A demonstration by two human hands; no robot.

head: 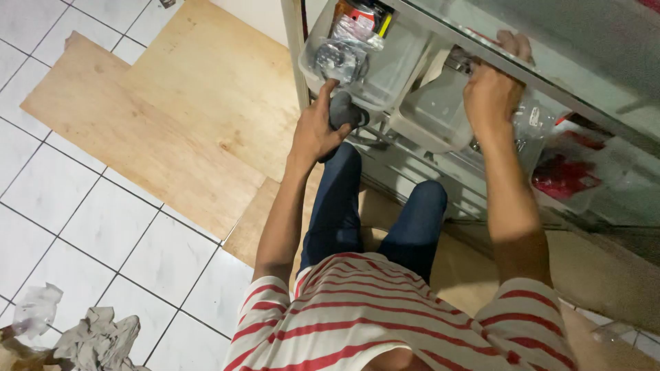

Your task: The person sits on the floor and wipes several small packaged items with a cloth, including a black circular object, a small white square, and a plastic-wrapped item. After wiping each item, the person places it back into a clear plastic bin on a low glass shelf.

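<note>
1. Left hand (317, 127) is closed around a dark grey object (342, 110), fingers wrapped on it; only its top and one end show, so what kind of thing it is I cannot tell. It is held just below the front of a clear plastic bin (385, 75).
2. That bin holds a bag w/ dark metal-looking parts (340, 58) and a red-and-yellow pack (361, 15), cut off by the top edge of the pic.
3. Right hand (491, 89) reaches up to the edge of a glass shelf (550, 69); fingers curl over the edge, tips partly hidden behind it. If they hold something small, I cannot tell.
4. Under the right hand is a second clear bin (433, 117), its inside blurred.
5. Further right, clear bags w/ red items (564, 175) lie behind glass, hard to make out because of reflections.
6. Person kneels in blue jeans (337, 206) and red-striped shirt (385, 316) on plywood sheets (179, 124) over white tile floor (89, 233).
7. Bottom left: crumpled grey paper (96, 340), partly cut off.
</note>
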